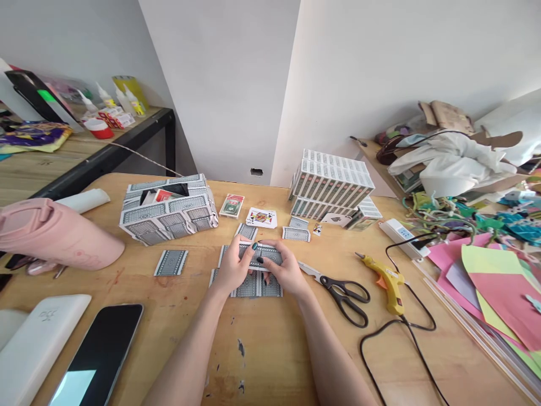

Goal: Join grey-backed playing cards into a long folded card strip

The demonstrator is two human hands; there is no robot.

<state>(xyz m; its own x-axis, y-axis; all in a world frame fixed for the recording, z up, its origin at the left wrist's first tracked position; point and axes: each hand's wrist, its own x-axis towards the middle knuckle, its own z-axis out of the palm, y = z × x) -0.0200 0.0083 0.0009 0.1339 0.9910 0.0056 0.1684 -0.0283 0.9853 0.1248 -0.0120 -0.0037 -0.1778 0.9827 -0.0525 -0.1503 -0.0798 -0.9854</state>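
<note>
Dead centre of the wooden table (270, 349), both hands are on a panel of joined playing cards (258, 255), blue patterned backs up, raised a little above a second card panel (252, 286) lying flat just nearer the camera. The left hand (235, 265) pinches the left end of the raised panel, fingers curled over its far edge, thumb tucked under; the right hand (284, 267) grips the right end the same way, fingers closed down on the cards. Just beyond the hands lie loose cards (296, 233), and a face-up court card (261, 217) sits a little farther off. To the left, a single card (171, 262) rests alone, and behind it stands a box built of cards (168, 210). At the far right of centre, a stack of boxed card decks (332, 185). Immediately right of the right hand, black-handled scissors (340, 288), then a yellow glue gun (386, 279) with its black cord looping toward the near edge. Coloured paper sheets (494, 285) spread at far right. Near left: a dark phone (103, 351) and a pink bottle (54, 235) lying on its side.
</note>
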